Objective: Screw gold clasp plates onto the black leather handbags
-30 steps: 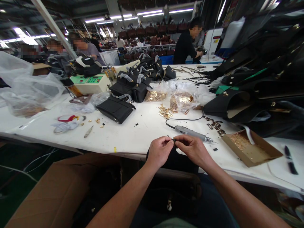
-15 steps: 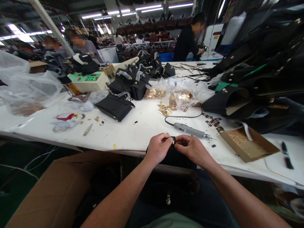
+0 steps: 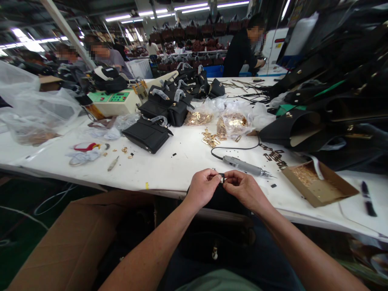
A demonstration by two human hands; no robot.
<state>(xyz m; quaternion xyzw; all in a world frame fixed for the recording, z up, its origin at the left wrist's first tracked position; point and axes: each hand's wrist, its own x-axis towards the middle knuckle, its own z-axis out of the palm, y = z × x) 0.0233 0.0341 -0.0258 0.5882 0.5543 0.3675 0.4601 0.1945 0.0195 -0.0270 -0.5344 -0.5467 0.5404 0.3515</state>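
At the table's front edge, my left hand and my right hand meet with fingertips pinched. Between them is a small dark rectangular piece with a pale bit on it; its exact kind is too small to tell. The fingers partly cover it. Right below lies the black flap of a black bag on my lap. A gold-coloured clasp shows on the bag's front. Beyond my right hand, a grey electric screwdriver rests on the white table, its tip pointing right.
An open cardboard box of small gold parts and a black brush lie right. Dark rectangular frames are scattered nearby. Plastic bags of gold fittings and black handbags stand behind. A co-worker works across the table.
Both hands stay pinched on the small dark piece, with only slight finger movement. The whole view has shifted a little.
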